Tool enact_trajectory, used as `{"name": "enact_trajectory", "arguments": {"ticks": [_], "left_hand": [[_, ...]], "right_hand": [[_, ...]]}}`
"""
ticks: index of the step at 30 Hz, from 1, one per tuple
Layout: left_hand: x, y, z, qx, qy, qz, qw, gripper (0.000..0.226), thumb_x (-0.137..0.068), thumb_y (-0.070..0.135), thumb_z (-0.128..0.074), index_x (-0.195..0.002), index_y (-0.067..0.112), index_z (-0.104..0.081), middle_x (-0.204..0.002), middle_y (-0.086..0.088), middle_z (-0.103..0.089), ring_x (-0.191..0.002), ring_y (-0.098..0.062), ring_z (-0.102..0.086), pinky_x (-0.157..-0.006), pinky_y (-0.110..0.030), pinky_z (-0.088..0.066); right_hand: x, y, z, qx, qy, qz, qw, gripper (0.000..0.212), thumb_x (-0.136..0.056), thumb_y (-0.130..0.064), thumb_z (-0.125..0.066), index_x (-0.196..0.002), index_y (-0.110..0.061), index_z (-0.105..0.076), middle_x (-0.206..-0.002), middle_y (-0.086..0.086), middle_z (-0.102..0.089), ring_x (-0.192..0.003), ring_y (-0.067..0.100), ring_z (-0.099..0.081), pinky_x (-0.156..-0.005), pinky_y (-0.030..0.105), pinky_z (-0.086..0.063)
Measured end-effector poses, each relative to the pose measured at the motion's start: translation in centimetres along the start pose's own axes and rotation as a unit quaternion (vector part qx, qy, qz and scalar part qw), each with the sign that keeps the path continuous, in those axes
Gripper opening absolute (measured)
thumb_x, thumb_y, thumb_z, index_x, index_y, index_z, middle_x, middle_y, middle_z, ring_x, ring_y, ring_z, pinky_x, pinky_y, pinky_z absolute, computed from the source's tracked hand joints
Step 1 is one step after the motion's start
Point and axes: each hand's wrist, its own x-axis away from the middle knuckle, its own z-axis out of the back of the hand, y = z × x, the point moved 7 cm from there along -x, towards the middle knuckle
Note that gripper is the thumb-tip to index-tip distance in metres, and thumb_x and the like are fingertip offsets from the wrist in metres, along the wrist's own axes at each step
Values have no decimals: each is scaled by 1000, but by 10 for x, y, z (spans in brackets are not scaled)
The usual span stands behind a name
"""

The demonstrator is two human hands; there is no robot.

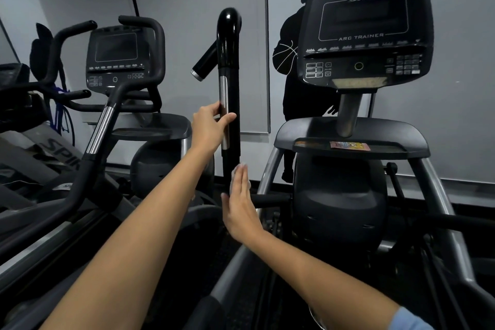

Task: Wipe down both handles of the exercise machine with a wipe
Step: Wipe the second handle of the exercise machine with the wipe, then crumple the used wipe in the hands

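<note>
A tall black upright handle (229,67) of the Cybex Arc Trainer stands in the centre, with a silver strip down its front and a curved glossy top. My left hand (210,126) grips it at mid-height, fingers and thumb curled round the shaft. Lower down, my right hand (239,205) is flat with straight fingers and presses a white wipe (247,182) against the handle's lower part. Only the wipe's edge shows past my fingertips. The machine's other handle is out of view.
The Arc Trainer's console (367,35) and its tray (351,139) stand to the right on silver frame legs. A second machine with console (117,59) and black handlebars (99,126) stands at left. Grey wall panels with a dark figure decal are behind.
</note>
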Motion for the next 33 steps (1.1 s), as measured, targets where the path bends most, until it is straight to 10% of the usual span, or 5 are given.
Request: {"name": "enact_trajectory", "arguments": {"ticks": [8,12,18,26,33], "left_hand": [[1,-1,0,10,4,12,1000,20,-87,21,-65,-100,6,-66,-105,-3,-68,-101,-10,-59,-89,-27,-45],[2,0,0,-3,2,16,1000,16,-87,21,-65,-96,8,-67,-105,-4,-69,-107,-16,-61,-93,-31,-46],[3,6,3,-9,-8,45,999,21,-86,17,-66,-104,5,-66,-112,-9,-67,-110,-20,-61,-90,-25,-42],[41,33,-1,-52,19,-104,993,43,-89,17,-62,-130,8,-53,-129,-13,-59,-121,-24,-54,-108,-38,-38],[112,16,-81,122,-252,-17,960,40,-95,28,-51,-129,7,-53,-120,-9,-61,-109,-20,-59,-91,-35,-53]], "right_hand": [[18,35,11,-7,-21,-34,999,52,-99,-8,-33,-149,-10,-15,-153,3,-26,-139,15,-26,-109,13,-18],[18,40,26,92,-53,-20,994,36,-91,-1,-37,-117,-16,-55,-101,9,-65,-98,31,-60,-80,35,-47],[16,38,77,-89,18,-114,989,30,-80,3,-45,-82,-8,-73,-63,-1,-60,-53,9,-49,-53,21,-40],[34,51,135,-369,109,-286,878,23,-79,5,-47,-74,-14,-59,-76,4,-60,-71,14,-56,-61,24,-46],[76,53,149,-419,171,-310,836,20,-84,8,-51,-94,-8,-58,-91,9,-63,-76,18,-63,-68,32,-56]]}}
